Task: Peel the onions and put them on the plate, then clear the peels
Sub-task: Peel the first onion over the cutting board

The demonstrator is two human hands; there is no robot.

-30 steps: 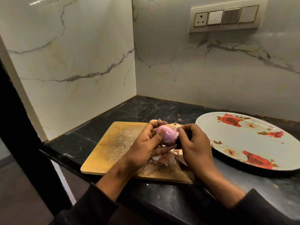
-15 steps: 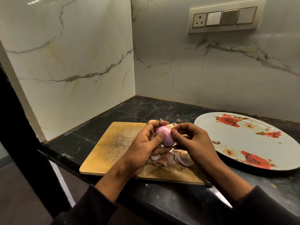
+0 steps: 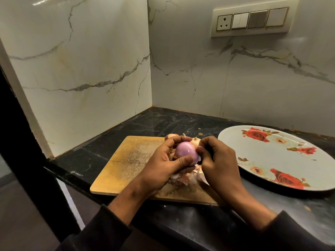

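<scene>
Over the board (image 3: 130, 160), my left hand (image 3: 161, 165) grips a peeled pink onion (image 3: 185, 151). My right hand (image 3: 217, 160) pinches at its side, peels (image 3: 188, 178) piled underneath, plate (image 3: 282, 160) just beside.

A wooden cutting board (image 3: 130, 165), scuffed and pale in patches with a thin crack running across it, lies flat on a black stone counter (image 3: 163, 122) near the counter's front edge. White marble-look wall panels (image 3: 87, 66) with grey veins meet in a corner behind the counter. High on the right-hand panel sits a cream switch plate (image 3: 252, 20) holding one three-pin socket at its left end and switches beside it. A dark vertical post (image 3: 23, 124) borders the scene at left.
</scene>
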